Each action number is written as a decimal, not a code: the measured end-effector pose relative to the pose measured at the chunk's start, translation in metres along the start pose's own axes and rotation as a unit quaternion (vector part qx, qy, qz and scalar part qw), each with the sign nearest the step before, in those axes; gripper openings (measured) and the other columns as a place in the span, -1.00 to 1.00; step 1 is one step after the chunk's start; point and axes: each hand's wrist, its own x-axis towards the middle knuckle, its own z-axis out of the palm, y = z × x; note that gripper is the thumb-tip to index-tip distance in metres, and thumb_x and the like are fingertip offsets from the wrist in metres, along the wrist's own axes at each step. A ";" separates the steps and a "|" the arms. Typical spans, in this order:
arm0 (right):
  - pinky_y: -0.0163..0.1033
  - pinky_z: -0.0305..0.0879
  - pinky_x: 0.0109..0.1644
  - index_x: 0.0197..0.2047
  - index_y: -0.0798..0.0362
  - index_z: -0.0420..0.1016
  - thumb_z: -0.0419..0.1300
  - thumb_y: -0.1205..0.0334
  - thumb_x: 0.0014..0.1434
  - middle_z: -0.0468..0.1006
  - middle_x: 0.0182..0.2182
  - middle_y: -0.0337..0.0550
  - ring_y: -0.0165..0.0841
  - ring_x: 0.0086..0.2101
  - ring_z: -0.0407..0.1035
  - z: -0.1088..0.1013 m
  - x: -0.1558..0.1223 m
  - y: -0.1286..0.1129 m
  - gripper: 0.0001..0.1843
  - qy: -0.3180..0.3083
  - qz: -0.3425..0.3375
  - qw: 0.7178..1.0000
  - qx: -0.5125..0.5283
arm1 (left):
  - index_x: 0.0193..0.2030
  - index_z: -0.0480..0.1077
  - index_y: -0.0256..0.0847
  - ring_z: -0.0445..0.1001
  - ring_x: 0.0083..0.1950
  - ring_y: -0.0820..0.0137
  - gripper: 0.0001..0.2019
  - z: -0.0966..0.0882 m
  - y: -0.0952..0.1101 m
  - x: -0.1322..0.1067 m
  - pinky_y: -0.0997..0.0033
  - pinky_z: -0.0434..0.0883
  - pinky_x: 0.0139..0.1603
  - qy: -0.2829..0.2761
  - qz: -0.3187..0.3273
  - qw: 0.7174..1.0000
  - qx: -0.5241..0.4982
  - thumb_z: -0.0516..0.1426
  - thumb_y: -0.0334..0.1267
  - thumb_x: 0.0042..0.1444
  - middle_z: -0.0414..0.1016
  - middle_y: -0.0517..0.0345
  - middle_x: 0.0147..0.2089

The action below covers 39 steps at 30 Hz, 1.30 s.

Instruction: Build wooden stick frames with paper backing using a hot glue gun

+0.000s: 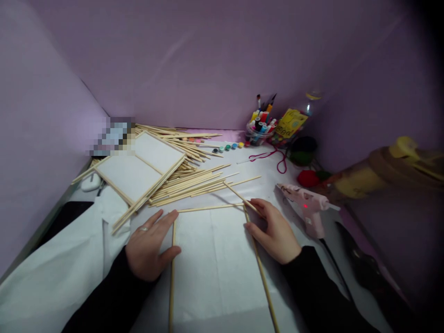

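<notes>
Purple walls rose around a white surface in the head view. Wooden sticks lay heaped toward the back, a white-panelled frame resting on them, and a cup of markers stood near the wall. Closer in, a stick outline bordered a pale sheet. The left hand, spread and gripping nothing, touched its far left corner; the right hand pinched a loose stick at its far right corner, near a pink glue gun.
</notes>
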 end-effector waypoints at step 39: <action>-0.12 0.30 -0.15 0.03 0.04 0.28 0.17 0.31 -0.07 0.49 -0.05 -0.06 -0.29 -0.29 0.33 0.004 0.003 0.001 -0.48 0.060 -0.046 0.997 0.014 | 0.26 0.16 -0.20 0.12 0.32 0.08 -0.34 -0.001 0.002 0.007 0.07 0.27 0.19 -0.043 -0.022 0.999 -0.008 0.12 -0.13 -0.03 0.26 0.07 0.27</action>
